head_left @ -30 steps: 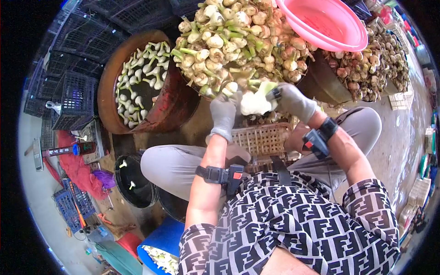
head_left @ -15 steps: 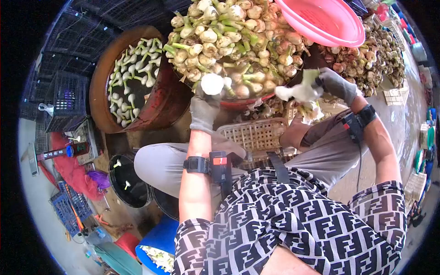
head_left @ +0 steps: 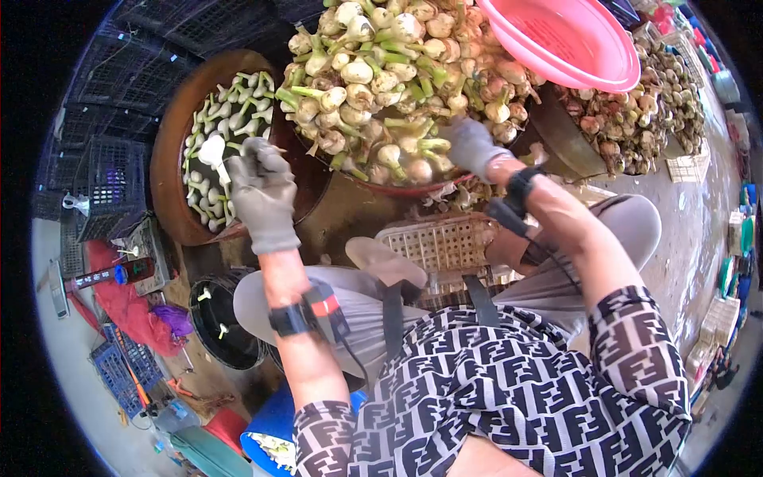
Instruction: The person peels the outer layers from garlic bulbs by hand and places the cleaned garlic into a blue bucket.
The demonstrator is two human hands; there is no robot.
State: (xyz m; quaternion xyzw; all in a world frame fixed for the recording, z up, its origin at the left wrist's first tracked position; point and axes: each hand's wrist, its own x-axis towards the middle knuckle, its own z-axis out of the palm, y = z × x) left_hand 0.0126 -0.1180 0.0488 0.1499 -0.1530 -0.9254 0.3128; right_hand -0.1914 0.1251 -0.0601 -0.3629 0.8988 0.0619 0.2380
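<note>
My left hand (head_left: 264,195), in a grey glove, is over the right rim of a rust-brown barrel (head_left: 168,179). Its fingers are loosely curled and apart. Just left of them is a clean white garlic bulb (head_left: 213,151) over the barrel, its stem close to my glove but seemingly free of it. Peeled garlic bulbs (head_left: 250,107) with green stems lie inside the barrel. My right hand (head_left: 474,149), also gloved, touches the heap of unpeeled garlic (head_left: 358,71) in the wet red-rimmed tub (head_left: 413,189); its fingertips are blurred and partly hidden among the bulbs.
A pink basin (head_left: 568,40) rests at the heap's upper right. More dirty garlic (head_left: 636,119) is piled farther right. Between my legs sits a cream plastic crate (head_left: 437,242). On the left are dark stacked crates (head_left: 119,171), a black bucket (head_left: 226,326) and a blue bucket (head_left: 266,421).
My left hand has swung left from the tub to the barrel along with the white bulb. My right hand has moved left to the heap, and the pale peel it held is gone from it.
</note>
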